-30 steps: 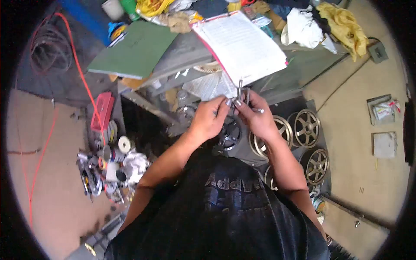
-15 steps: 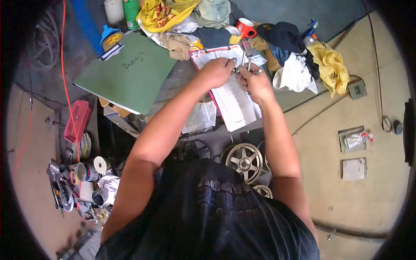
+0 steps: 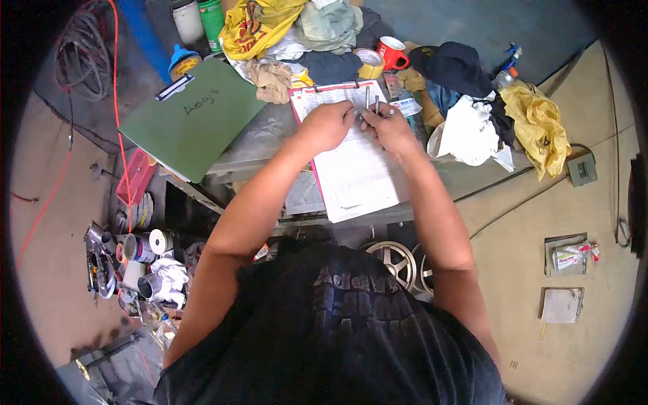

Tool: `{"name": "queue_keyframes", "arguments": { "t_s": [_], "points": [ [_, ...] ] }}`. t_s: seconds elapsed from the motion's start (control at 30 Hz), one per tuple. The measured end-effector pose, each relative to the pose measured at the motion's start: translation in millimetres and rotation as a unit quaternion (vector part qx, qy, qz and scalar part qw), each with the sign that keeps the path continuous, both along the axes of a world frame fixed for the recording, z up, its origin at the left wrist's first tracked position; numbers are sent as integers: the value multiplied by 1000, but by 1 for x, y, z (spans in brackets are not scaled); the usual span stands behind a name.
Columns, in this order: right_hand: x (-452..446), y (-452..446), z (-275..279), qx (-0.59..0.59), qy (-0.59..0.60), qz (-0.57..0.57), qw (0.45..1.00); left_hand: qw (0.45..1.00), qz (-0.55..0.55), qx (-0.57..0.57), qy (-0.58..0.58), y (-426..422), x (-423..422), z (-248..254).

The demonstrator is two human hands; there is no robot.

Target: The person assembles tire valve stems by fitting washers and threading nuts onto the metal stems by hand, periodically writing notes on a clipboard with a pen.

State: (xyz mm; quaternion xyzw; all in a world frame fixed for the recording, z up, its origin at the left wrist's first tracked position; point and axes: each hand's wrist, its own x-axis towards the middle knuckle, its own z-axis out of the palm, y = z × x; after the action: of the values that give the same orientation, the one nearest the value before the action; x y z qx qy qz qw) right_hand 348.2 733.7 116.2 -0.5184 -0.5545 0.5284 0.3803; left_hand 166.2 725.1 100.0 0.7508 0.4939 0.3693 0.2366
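Slim metal rods [image 3: 368,98] in the fingers of the right one of the two hands [image 3: 391,130], silvery, straight, jutting up and away above the upper part of the clipped papers [image 3: 361,177]. At the meeting fingertips, pinched by the left hand [image 3: 327,127], a small grey piece [image 3: 358,113], too small and too covered to tell its shape. Beneath, the printed sheets, pink-edged along the left side, partly hidden by both forearms, lying on the grey surface [image 3: 260,138]. Just beyond, crowding the far side: a tape roll [image 3: 370,64], a red mug [image 3: 390,52] with its contents not readable, a dark cap [image 3: 451,66] and heaped cloths [image 3: 331,30]. To the right, a white cloth [image 3: 466,131] beside a crumpled yellow bag [image 3: 536,125]. To the left, a green folder [image 3: 196,120] marked "Aegis", clip at the far corner; behind it, a white container [image 3: 187,21] next to a green can [image 3: 211,23]. Lower left, off the surface, a red basket [image 3: 135,177] above a cluster of open tins [image 3: 140,248], insides too dark to read. Below the near edge, spoked wheels [image 3: 393,263], partly covered by the dark shirt [image 3: 331,331].
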Motion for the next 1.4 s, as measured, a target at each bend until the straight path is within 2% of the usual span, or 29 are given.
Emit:
{"name": "queue_keyframes", "arguments": {
  "t_s": [0.1, 0.17, 0.27, 0.4, 0.47, 0.57, 0.8, 0.87, 0.97, 1.1, 1.17, 1.27, 1.4],
  "points": [
    [-1, 8, -11, 10, -2, 12, 1000, 997, 23, 3, 74, -1, -1, 3],
    [-2, 13, -18, 44, -68, 21, 996, 991, 40, 10, 125, -1, -3, 6],
    [-7, 17, -25, 62, -107, 21, 992, 985, 54, -9, 161, -2, -4, 10],
    [-11, 13, -16, 39, -76, -8, 996, 985, 64, -9, 163, -3, -7, 13],
    [-8, 13, -14, 13, -86, -15, 996, 998, -25, -8, 63, -11, -12, 19],
    [-6, 16, -22, -13, -23, 4, 1000, 995, -40, 29, 87, -4, -15, 9],
    [-10, 14, -22, -11, -10, -16, 1000, 988, -12, 35, 153, 2, -13, 6],
    [-8, 21, -30, 37, -99, -4, 994, 980, -9, 26, 195, 6, -14, 7],
    [-13, 20, -30, 57, -127, -14, 990, 972, -22, 46, 228, 16, -18, -1],
    [-11, 23, -30, 47, -117, -9, 992, 982, -13, 50, 180, 5, -18, 12],
    [-9, 25, -32, 39, -97, -13, 994, 992, -40, 30, 115, -3, -18, 21],
    [-8, 27, -34, 14, -70, -5, 997, 989, -35, 89, 116, 2, -18, 8],
    [-10, 21, -25, 2, -69, -9, 998, 984, -33, 104, 138, 9, -18, 6]
  ]
}}
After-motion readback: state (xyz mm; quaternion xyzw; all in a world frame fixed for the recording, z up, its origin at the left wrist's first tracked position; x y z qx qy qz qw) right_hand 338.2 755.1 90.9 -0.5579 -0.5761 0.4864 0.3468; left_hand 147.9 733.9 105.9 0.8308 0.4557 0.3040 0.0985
